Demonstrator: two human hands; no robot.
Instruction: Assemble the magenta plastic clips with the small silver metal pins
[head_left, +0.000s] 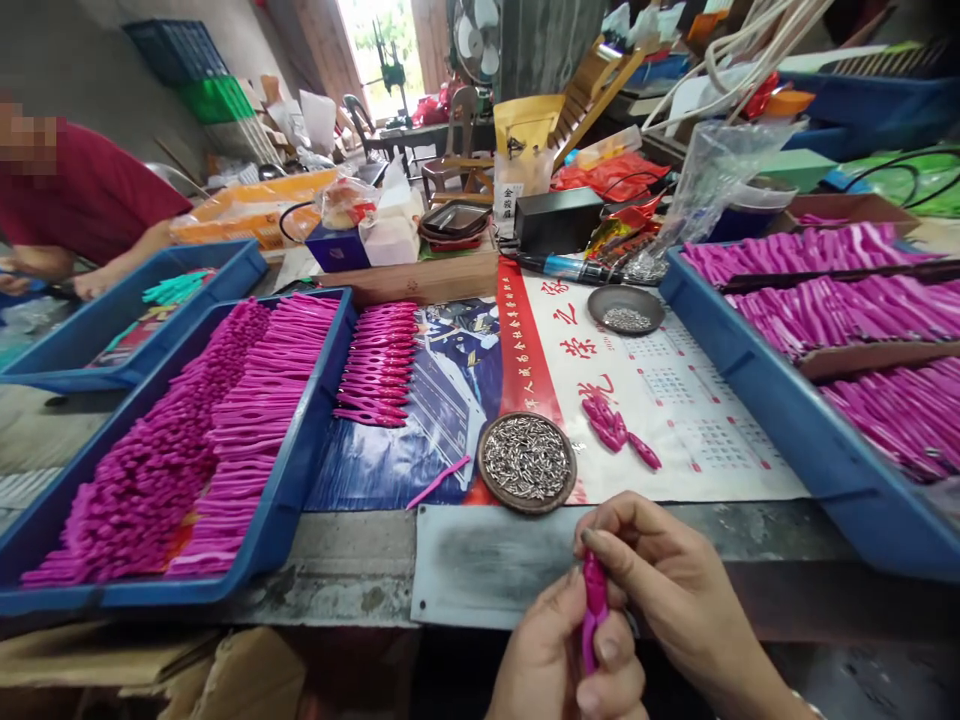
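Note:
Low at the front, my left hand (551,650) is closed around a slim magenta plastic handle (594,605), held upright with a darker, glossier part at its top. My right hand (667,575) pinches that top end between thumb and fingers; whether a small piece is also between the fingertips is hidden. Just beyond my hands stands a round dish (527,463) full of small metal pins. Right of it lies a little pile of glossy magenta pieces (607,425). One thin magenta strip (439,482) rests left of the dish.
Blue trays with magenta handles flank me, one left (281,480) and one right (757,400). A row of assembled magenta handles (377,365) lies beside the left tray. A grey plate (480,570) sits at the table edge. A co-worker in a red shirt (97,190) is at far left.

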